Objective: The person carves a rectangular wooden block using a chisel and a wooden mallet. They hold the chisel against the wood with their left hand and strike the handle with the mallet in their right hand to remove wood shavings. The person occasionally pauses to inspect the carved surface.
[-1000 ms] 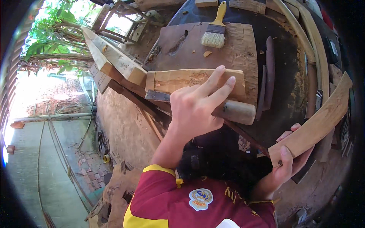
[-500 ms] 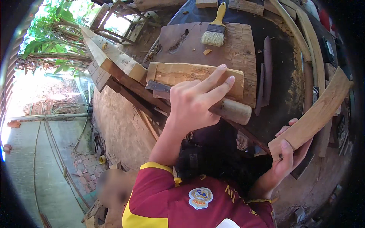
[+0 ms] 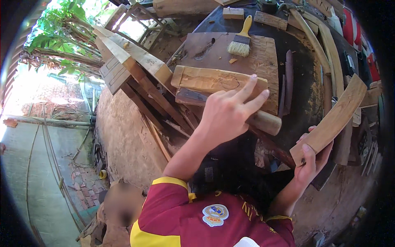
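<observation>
My left hand (image 3: 226, 111) is closed around a tool with a dark flat end and a thick round wooden handle (image 3: 269, 123); two fingers stretch out past it toward a carved wooden block (image 3: 197, 78). The fingers underneath are hidden. Shallow carving marks the block's upper face, and it lies along the near edge of a broad brown board (image 3: 222, 47). At the right, my right hand (image 3: 310, 158) holds a smooth, slightly curved wooden slat (image 3: 333, 119) by its lower end. The slat slants up and away to the right.
A paintbrush (image 3: 241, 41) with a yellow handle rests on the board. Dark wood strips (image 3: 289, 78) and long bent wooden poles (image 3: 329, 53) lie to the right. Pale pointed timbers (image 3: 144, 59) jut out at the left. A small wood block (image 3: 233, 13) sits at the far side.
The view has shifted slightly, so the bench things appear a little further right. My left hand has moved slightly rightward over the carved block. My right hand keeps hold of the slat.
</observation>
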A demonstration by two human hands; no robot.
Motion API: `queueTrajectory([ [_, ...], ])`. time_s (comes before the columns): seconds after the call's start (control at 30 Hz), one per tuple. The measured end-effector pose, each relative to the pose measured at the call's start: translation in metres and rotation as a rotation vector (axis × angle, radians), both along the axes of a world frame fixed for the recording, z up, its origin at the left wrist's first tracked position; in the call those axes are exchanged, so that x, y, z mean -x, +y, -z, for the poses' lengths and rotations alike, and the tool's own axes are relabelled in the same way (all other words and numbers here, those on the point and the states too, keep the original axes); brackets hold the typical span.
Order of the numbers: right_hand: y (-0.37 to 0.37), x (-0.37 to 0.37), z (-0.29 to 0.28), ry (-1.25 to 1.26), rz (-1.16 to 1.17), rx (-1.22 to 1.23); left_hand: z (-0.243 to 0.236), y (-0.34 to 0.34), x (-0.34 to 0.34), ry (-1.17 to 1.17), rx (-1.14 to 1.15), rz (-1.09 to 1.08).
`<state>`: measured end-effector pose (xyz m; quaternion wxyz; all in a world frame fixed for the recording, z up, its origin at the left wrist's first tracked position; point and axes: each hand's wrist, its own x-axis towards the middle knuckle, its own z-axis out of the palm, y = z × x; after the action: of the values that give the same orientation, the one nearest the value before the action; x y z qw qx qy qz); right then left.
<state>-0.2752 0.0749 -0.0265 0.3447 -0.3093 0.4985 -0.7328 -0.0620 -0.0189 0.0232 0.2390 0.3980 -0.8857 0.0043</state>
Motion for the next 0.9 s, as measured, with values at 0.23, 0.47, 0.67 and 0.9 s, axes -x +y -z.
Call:
queueTrajectory([
  [0.23, 0.000, 0.001, 0.000, -0.006, -0.009, -0.004, -0.009, 0.002, 0.020, 0.061, 0.099, 0.167],
  [0.47, 0.001, 0.000, 0.001, 0.013, 0.014, -0.004, -0.014, -0.016, 0.044, 0.300, 0.068, 0.139],
  [0.67, 0.000, 0.002, 0.002, -0.018, -0.067, 0.008, -0.025, -0.028, 0.055, 0.515, 0.151, 0.096],
  [0.9, 0.001, 0.001, -0.001, -0.021, -0.053, 0.003, -0.037, -0.038, 0.048, 0.492, 0.087, 0.026],
])
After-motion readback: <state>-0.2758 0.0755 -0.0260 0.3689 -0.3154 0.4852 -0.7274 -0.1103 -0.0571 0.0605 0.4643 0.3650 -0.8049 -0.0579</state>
